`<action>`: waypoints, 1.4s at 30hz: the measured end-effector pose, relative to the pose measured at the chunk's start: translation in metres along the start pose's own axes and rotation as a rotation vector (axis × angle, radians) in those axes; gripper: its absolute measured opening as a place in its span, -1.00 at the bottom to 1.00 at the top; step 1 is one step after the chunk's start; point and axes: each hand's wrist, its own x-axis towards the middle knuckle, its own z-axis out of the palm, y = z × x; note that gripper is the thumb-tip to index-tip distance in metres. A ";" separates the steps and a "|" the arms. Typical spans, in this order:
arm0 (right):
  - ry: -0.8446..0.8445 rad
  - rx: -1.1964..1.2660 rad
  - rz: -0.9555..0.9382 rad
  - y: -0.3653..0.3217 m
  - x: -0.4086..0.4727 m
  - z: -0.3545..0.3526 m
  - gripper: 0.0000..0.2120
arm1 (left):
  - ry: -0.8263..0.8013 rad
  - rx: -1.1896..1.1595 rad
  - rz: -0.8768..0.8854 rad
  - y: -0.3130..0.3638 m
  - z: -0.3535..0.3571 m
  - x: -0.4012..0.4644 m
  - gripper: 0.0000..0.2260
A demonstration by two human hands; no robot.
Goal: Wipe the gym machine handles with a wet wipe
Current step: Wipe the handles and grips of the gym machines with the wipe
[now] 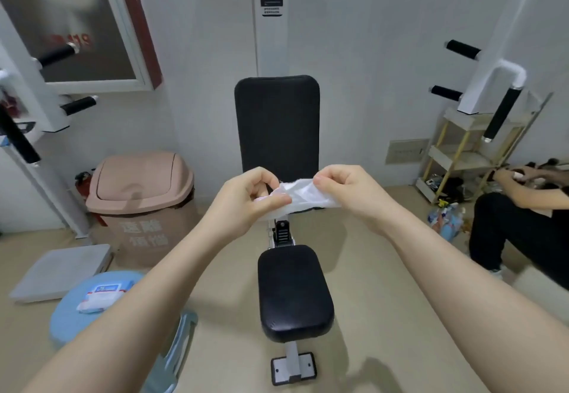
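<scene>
A white wet wipe (pixel 303 195) is stretched between my hands in front of the machine's black backrest (pixel 276 121). My left hand (pixel 246 200) pinches its left end and my right hand (pixel 345 191) pinches its right end. Black foam handles stick out from the white frame on both sides: two short ones at the left (pixel 58 54) (pixel 78 105), a long one at the far left (pixel 17 138), two short ones at the right (pixel 462 49) (pixel 446 92) and a long hanging one (pixel 503 114). Both hands are well away from every handle.
The black seat (pixel 294 292) stands below my hands. A wipe pack (pixel 103 295) lies on a blue stool (pixel 70 315) at lower left, near a pink bin (pixel 141 183) and a grey scale (pixel 61 271). A person (pixel 523 232) crouches at the right beside a shelf rack (pixel 462 152).
</scene>
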 end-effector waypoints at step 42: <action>-0.090 0.673 0.071 0.334 0.226 -0.657 -0.92 | 0.162 0.142 -0.221 0.134 0.545 0.491 -0.89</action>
